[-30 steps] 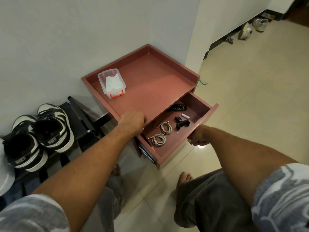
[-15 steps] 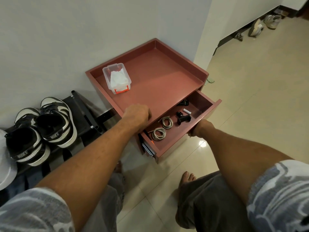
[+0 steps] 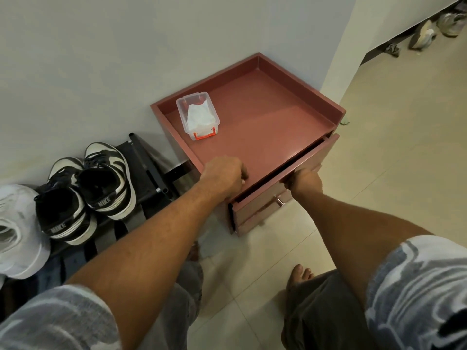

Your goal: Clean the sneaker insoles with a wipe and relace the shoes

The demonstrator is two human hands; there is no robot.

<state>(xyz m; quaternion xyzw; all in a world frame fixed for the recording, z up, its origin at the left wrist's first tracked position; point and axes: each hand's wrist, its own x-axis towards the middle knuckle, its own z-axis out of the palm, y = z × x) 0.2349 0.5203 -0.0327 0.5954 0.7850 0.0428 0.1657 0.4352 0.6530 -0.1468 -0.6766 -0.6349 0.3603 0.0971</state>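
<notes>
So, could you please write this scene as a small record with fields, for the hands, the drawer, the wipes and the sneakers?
left hand: fingers curled, at the front edge of the cabinet top; grip cannot be told
right hand: grips the top edge of the drawer front
drawer: almost shut, narrow dark gap; contents hidden
wipe box: clear, white wipes inside, on the cabinet top near its left rim
sneakers: black and white pair on the black rack, left of the cabinet
</notes>
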